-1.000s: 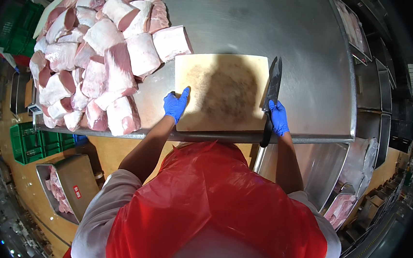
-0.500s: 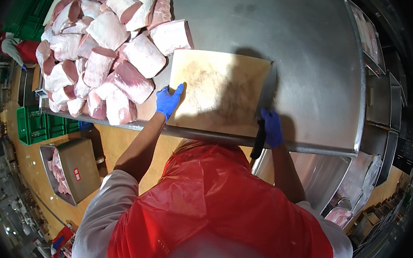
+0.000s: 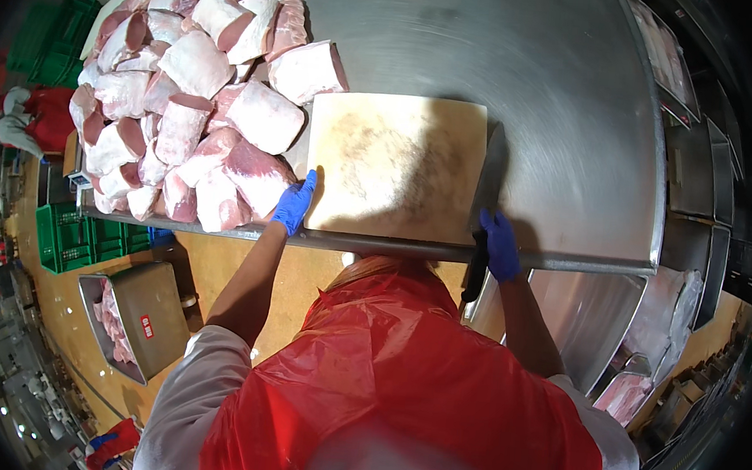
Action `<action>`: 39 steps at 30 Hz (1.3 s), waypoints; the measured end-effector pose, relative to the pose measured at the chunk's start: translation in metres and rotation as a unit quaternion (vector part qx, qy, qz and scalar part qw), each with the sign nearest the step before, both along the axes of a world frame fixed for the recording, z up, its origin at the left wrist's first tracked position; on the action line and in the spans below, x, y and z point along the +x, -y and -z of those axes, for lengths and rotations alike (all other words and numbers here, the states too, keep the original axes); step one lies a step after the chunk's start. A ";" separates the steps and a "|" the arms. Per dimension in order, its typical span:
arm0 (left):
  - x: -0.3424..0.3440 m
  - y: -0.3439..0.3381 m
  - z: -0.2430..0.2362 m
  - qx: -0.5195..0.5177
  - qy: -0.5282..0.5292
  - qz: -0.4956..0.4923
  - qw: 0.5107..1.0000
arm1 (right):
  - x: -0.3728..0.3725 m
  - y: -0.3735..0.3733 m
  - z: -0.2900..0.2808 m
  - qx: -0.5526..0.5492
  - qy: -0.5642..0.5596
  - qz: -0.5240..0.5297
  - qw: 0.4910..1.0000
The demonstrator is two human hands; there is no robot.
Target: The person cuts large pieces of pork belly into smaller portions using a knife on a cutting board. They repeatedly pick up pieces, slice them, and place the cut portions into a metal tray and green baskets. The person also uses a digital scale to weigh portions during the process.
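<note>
Head view | board (image 3: 396, 166) at frame centre on steel table (image 3: 581, 101), looks stiff, heavy, likely slick | left hand (image 3: 295, 202) fingers gripping its lower-left corner | right hand (image 3: 501, 245) wrapped round knife (image 3: 486, 199) at right edge | meat (image 3: 193, 88) upper left | best held by opposite edges

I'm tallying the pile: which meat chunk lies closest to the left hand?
The pink chunk at the pile's lower right edge, just left of the left hand at the cutting board corner; all others lie farther up or left.

Meat-cutting plant: steel table (image 3: 573, 91), piled pork cuts (image 3: 193, 88).
</note>
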State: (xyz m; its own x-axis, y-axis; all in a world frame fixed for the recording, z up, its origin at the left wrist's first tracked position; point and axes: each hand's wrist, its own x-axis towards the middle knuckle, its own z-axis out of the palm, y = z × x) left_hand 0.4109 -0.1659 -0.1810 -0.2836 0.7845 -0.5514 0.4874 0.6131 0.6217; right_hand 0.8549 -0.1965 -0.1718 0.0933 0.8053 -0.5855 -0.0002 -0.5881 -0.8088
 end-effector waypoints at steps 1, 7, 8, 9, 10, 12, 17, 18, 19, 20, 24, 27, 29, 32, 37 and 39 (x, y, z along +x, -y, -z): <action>-0.002 0.001 -0.004 -0.017 0.018 -0.011 1.000 | -0.003 -0.003 -0.006 -0.003 -0.009 0.004 1.000; -0.016 0.004 0.021 -0.046 0.235 -0.147 0.960 | -0.020 -0.001 -0.032 0.033 -0.089 0.043 0.995; -0.015 0.005 0.022 -0.046 0.284 -0.158 0.945 | -0.015 -0.001 -0.028 0.034 -0.084 0.030 0.995; -0.018 0.008 0.022 -0.067 0.301 -0.171 0.936 | -0.010 0.000 -0.025 0.036 -0.079 0.016 0.996; -0.014 0.007 0.010 -0.068 0.299 -0.157 0.939 | -0.008 0.002 -0.024 0.033 -0.068 0.018 0.997; -0.011 0.007 -0.003 -0.064 0.295 -0.136 0.944 | -0.006 0.004 -0.028 0.029 -0.048 0.014 0.998; -0.015 0.024 -0.035 0.040 0.292 -0.045 0.954 | -0.010 0.027 -0.037 0.008 -0.042 -0.009 0.999; -0.008 0.028 -0.057 0.051 0.318 -0.043 0.946 | -0.008 0.035 -0.033 0.007 -0.047 -0.015 0.999; -0.004 0.033 -0.076 0.062 0.344 -0.043 0.936 | -0.008 0.042 -0.031 0.005 -0.052 -0.024 0.998; 0.000 0.040 -0.098 0.075 0.371 -0.047 0.924 | -0.011 0.047 -0.036 -0.001 -0.059 -0.019 0.998; 0.042 0.046 -0.181 0.211 0.445 0.025 0.870 | -0.003 0.069 -0.035 -0.012 -0.096 -0.013 0.995; 0.095 0.047 -0.224 0.288 0.136 0.117 0.941 | -0.008 0.091 -0.039 -0.014 -0.106 0.042 0.993; 0.118 0.052 -0.223 0.417 0.249 0.107 0.868 | 0.000 0.103 -0.031 0.000 -0.091 0.068 0.994; 0.128 0.041 -0.229 0.239 0.261 0.082 0.932 | 0.004 0.118 -0.035 0.000 -0.088 0.118 0.989; 0.126 0.039 -0.174 0.215 0.481 0.102 0.844 | 0.047 0.150 -0.004 0.018 -0.063 0.147 0.987; 0.108 0.040 -0.156 0.095 0.586 0.155 0.790 | 0.050 0.157 -0.008 0.007 -0.061 0.131 0.989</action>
